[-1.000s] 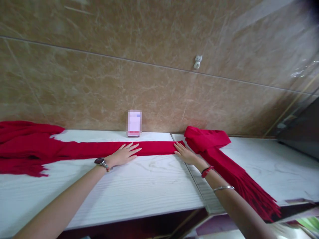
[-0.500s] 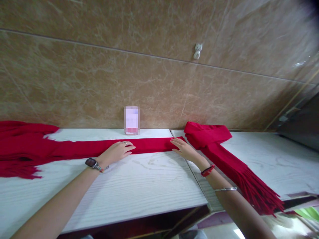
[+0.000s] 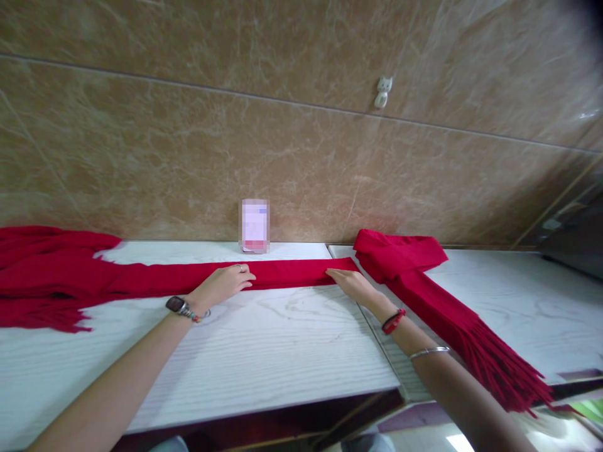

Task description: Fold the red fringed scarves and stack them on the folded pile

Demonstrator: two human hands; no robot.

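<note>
A long red scarf (image 3: 287,274), folded into a narrow flat strip, runs across the white wood-grain tabletop. Its left part widens into a loose pile of red cloth (image 3: 42,276) with fringes. My left hand (image 3: 226,282) rests on the strip near its middle, fingers loosely bent and a little apart. At the strip's right end, my right hand (image 3: 353,284) has its fingers pressed together on the cloth; the thumb is hidden. Beyond that end lies a second folded red scarf (image 3: 428,301), looped at the top, its fringe (image 3: 509,364) hanging toward the front edge.
A blurred pale pink box-like thing (image 3: 255,227) stands at the back against the brown marbled wall (image 3: 188,157). A small white cat-shaped hook (image 3: 383,92) is on the wall. A seam (image 3: 377,339) divides the tabletop (image 3: 273,351). Dark open space shows below its front edge.
My right hand's fingers, spread flat on the strip before, are now drawn together. The left hand stays at about the same place, fingers closer in. The view has shifted slightly.
</note>
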